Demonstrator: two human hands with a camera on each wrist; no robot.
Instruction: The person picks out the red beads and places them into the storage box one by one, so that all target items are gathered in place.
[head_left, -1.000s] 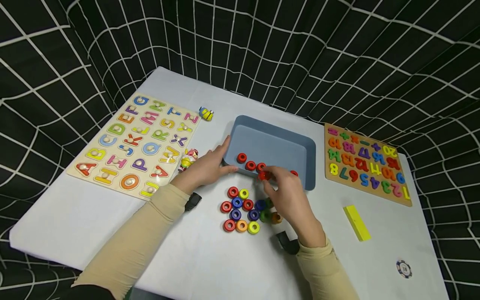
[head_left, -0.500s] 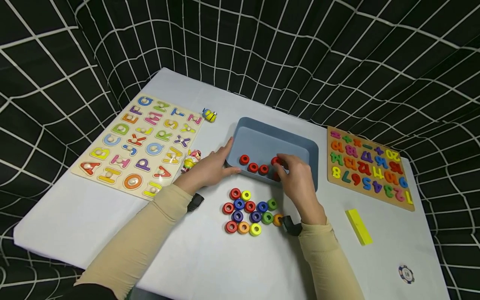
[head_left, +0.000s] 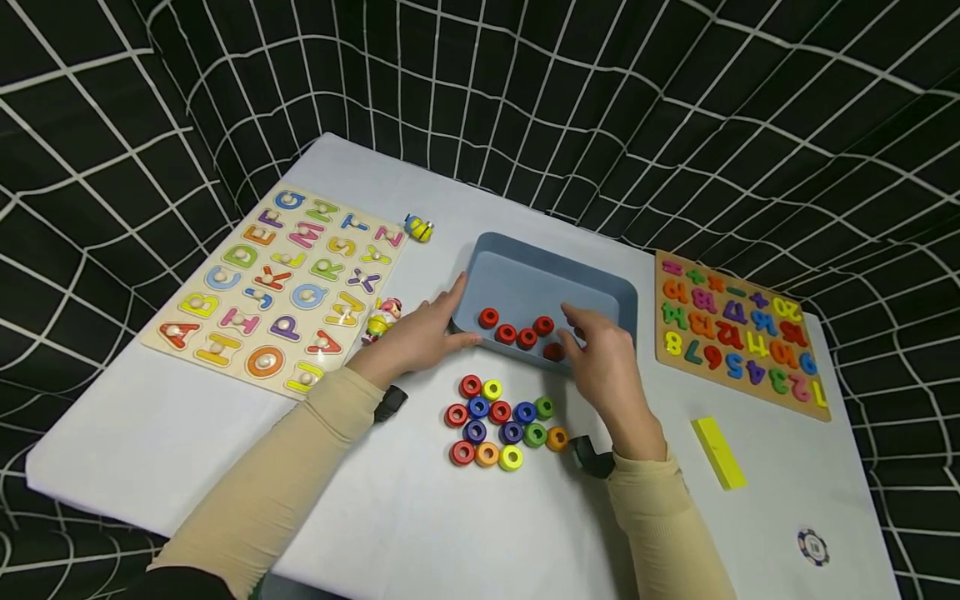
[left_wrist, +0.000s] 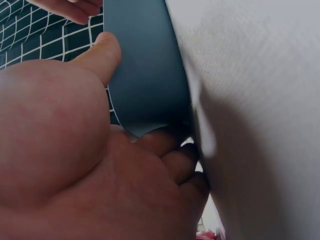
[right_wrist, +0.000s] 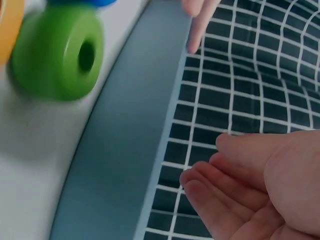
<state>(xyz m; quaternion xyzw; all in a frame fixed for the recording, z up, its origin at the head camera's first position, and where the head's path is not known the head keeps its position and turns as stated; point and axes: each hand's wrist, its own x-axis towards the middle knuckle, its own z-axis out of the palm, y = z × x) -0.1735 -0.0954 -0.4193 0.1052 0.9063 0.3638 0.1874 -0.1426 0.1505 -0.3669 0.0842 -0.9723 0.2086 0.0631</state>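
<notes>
A shallow blue-grey tray [head_left: 555, 287] lies mid-table with several red beads [head_left: 543, 326] along its near side. My left hand [head_left: 416, 337] holds the tray's near-left corner, thumb along the near wall and fingers up the left side. In the left wrist view, the thumb [left_wrist: 102, 55] is at the rim and the fingers bend at the corner. Over the tray's right part hovers my right hand [head_left: 603, 358], thumb and index finger apart, just right of the red beads. The right wrist view shows that hand [right_wrist: 255, 185] holding nothing, above the tray wall [right_wrist: 125, 110].
Several coloured beads [head_left: 512, 433] cluster in front of the tray. A letter puzzle board [head_left: 292, 250] and two small figures [head_left: 384, 317] are at left. To the right lie a number board [head_left: 731, 333], a yellow block [head_left: 718, 452] and a poker chip [head_left: 813, 547].
My right hand carried a red bead from the tray's near wall further in, let go of it among the others, and drew back slightly rightward. The left hand stays at the corner.
</notes>
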